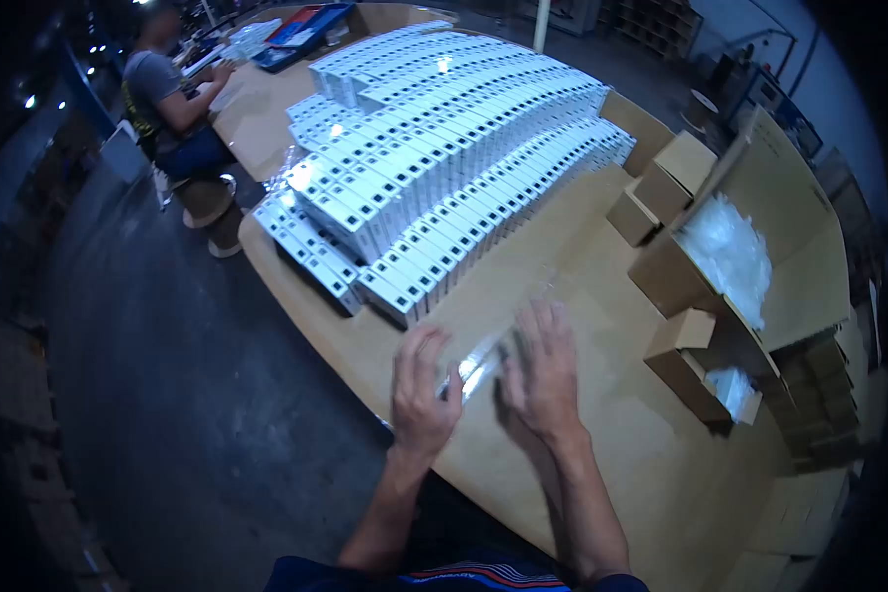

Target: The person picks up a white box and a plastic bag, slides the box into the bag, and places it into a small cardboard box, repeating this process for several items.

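The head view shows two hands over the worktop (592, 266), with one clear plastic strip (479, 365) lying between their fingers. The left hand (424, 400) has its fingers loosely curled and its thumb well parted from them, the thumb just beside the strip's near end; contact there cannot be told. The right hand (545, 385) is blurred, its fingers extended and its thumb apart, grasping nothing visible. The strip's long axis runs obliquely, from beside the left thumb away toward the right fingertips. Beyond the fingers stand rows of white boxes (454, 148), too many to count. To the right of the right fingers are one large carton (673, 268) and one smaller carton (679, 370), both holding clear plastic, with two small cartons farther off. One other person (168, 99) sits well beyond the left fingers.
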The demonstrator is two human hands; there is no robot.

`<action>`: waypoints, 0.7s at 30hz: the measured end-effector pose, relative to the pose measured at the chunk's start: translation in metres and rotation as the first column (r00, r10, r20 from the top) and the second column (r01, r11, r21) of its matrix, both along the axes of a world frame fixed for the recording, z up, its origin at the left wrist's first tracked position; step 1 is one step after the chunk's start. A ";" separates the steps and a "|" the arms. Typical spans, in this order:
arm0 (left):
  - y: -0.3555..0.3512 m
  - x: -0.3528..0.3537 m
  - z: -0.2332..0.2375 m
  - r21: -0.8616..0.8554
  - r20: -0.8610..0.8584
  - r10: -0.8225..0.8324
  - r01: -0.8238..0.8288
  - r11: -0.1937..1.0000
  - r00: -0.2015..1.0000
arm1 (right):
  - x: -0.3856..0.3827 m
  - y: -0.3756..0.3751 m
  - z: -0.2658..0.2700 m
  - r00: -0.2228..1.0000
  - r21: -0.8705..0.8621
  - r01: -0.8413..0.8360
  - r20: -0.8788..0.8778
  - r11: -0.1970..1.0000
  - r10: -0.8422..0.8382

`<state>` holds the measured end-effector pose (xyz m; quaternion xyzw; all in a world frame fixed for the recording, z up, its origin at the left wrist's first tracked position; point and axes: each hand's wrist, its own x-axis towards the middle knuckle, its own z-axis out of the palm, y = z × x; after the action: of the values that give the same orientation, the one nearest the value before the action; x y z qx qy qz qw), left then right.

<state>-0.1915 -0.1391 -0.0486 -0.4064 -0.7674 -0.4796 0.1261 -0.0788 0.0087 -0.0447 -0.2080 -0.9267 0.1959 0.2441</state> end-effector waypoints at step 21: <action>-0.058 -0.069 -0.020 -0.181 -0.215 0.106 -0.147 0.972 0.971 | -0.094 -0.025 0.013 0.932 0.011 -0.230 0.291 0.973 0.217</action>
<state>-0.2606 -0.1968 -0.0688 -0.4139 -0.8183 -0.3484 0.1940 -0.1726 -0.0163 -0.0317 -0.1220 -0.9741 0.1692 0.0872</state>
